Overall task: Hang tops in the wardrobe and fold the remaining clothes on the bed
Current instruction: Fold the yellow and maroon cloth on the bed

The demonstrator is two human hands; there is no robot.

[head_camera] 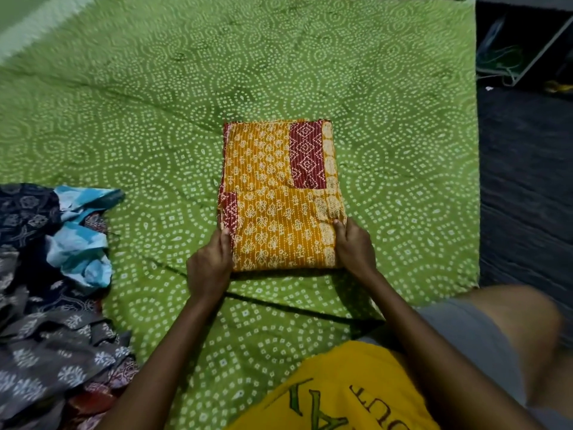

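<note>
Clothes are the business here, and the one in hand is a folded orange garment (279, 197) with maroon patches, lying as a neat rectangle on the green bedspread (155, 103).

From the head view, the left hand (209, 265) grips the near left edge of the orange garment, thumb on top and fingers tucked beneath. The right hand (353, 246) grips its near right edge the same way, thumb pressed on the cream border. Neither hand is slack or empty. I'd say the folding of this piece is all but finished: it reads as several layers squared up, and the hands look set either to make one last fold away from the person or to lift it clear. That next move calls for both sides rising together so the layers don't slide apart.

Left of the orange garment, well apart from it, lies a heap of unfolded clothes (46, 290): dark blue print, grey print, and a light blue piece (83, 240) on top. So plenty remains.

No basket, box or wardrobe shows; the bed alone bears everything.
</note>
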